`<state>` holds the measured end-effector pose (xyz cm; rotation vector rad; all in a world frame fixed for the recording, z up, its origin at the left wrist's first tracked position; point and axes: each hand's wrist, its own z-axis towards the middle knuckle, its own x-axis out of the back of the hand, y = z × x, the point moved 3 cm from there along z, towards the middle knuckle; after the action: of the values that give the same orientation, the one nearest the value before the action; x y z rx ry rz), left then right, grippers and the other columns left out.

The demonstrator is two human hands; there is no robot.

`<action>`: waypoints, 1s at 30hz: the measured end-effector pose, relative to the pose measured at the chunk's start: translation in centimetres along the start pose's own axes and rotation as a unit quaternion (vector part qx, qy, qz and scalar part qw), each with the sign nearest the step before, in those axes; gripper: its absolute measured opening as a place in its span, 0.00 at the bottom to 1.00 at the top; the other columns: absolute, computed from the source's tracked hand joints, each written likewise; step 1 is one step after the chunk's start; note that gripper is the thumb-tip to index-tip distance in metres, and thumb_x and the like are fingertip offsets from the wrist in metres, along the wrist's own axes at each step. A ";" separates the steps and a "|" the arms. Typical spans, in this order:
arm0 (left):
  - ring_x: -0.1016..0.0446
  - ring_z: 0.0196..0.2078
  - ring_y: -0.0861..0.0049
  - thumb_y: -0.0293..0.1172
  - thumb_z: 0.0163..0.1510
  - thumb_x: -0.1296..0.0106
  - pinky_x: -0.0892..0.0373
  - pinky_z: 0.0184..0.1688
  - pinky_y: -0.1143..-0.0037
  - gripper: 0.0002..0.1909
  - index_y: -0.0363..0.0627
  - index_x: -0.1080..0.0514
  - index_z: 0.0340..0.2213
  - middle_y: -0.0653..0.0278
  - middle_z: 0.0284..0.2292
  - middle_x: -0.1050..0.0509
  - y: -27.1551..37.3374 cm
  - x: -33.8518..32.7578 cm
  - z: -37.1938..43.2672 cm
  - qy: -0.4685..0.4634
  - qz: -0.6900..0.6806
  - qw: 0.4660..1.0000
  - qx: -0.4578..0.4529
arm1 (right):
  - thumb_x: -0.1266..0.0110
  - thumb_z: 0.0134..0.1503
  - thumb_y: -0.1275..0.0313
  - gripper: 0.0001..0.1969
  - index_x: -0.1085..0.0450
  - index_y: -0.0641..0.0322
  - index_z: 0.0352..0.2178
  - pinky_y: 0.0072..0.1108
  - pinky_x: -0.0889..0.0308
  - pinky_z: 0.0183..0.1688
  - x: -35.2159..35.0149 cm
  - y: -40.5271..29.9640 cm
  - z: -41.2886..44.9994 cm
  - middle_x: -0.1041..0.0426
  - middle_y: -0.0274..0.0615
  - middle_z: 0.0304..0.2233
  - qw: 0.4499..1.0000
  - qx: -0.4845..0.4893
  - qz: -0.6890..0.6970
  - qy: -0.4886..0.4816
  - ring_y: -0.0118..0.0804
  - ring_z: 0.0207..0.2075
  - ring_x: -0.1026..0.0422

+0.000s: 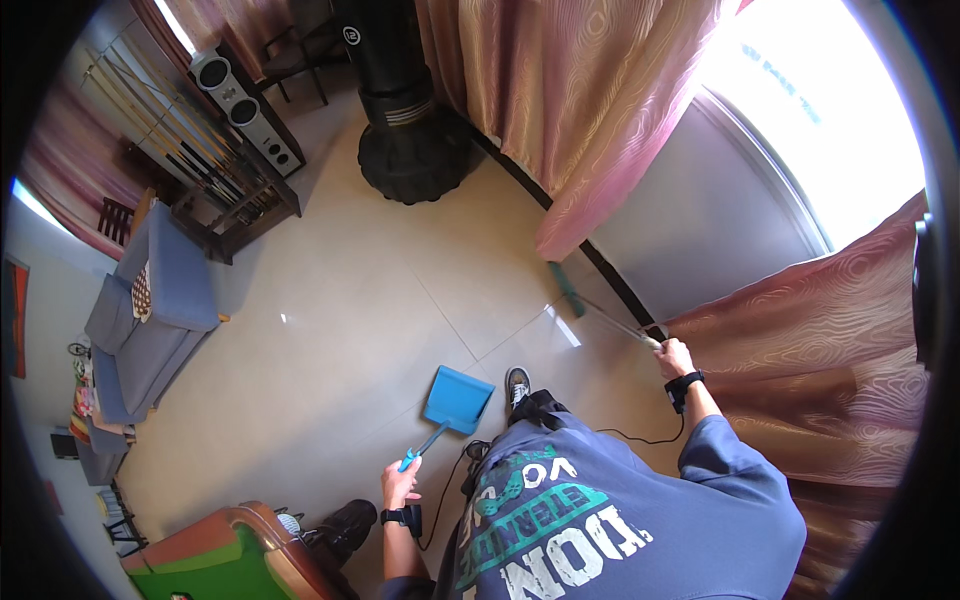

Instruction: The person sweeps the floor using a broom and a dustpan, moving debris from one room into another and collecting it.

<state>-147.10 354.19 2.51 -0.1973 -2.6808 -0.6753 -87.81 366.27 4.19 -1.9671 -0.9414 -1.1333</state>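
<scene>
My left hand (400, 482) grips the handle of a blue dustpan (460, 399), whose pan rests on the tiled floor in front of me, left of my shoe (517, 386). My right hand (674, 358) is closed around the pale stick of a broom (566, 289). The broom's green head, slightly blurred, lies at the floor near the dark skirting, its far end against the hem of a pink curtain (600, 165). Dustpan and broom head are well apart. A dark strap with a device circles each wrist.
A pool table (251, 570) with a dark carved leg (349, 529) stands at lower left. Further off are a blue-grey sofa (169, 300), a cue rack (251, 199), a tower speaker (244, 112) and a black freestanding punching bag (412, 161). Another curtain (810, 330) hangs at right by the window.
</scene>
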 end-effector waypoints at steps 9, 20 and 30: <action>0.36 0.14 0.80 0.43 0.42 0.47 0.30 0.15 0.73 0.17 0.38 0.33 0.21 0.65 0.14 0.36 -3.5 2.1 -0.8 0.010 -0.002 1.000 0.029 | 0.57 0.45 0.68 0.13 0.34 0.67 0.30 0.34 0.37 0.39 -7.3 1.7 2.7 0.32 0.59 0.32 0.998 -0.052 -0.037 -0.011 0.53 0.36 0.32; 0.36 0.14 0.78 0.44 0.44 0.49 0.30 0.15 0.71 0.18 0.39 0.34 0.23 0.64 0.14 0.37 -4.6 1.6 -0.8 0.050 -0.042 0.997 0.052 | 0.56 0.40 0.72 0.09 0.32 0.67 0.18 0.31 0.33 0.29 -6.4 -15.8 -8.6 0.30 0.54 0.21 0.947 0.245 -0.146 -0.151 0.47 0.25 0.29; 0.34 0.14 0.77 0.45 0.43 0.49 0.30 0.14 0.71 0.19 0.39 0.34 0.21 0.64 0.14 0.36 -3.1 0.3 -1.0 0.048 -0.027 0.998 0.039 | 0.48 0.39 0.66 0.10 0.30 0.63 0.18 0.29 0.35 0.26 -10.5 -20.9 -0.5 0.32 0.51 0.17 0.912 0.371 -0.013 -0.177 0.47 0.21 0.31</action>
<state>-147.79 351.02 2.08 -0.0697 -2.6226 -0.5805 -109.25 373.96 -0.98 -1.5259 -1.3429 -0.3210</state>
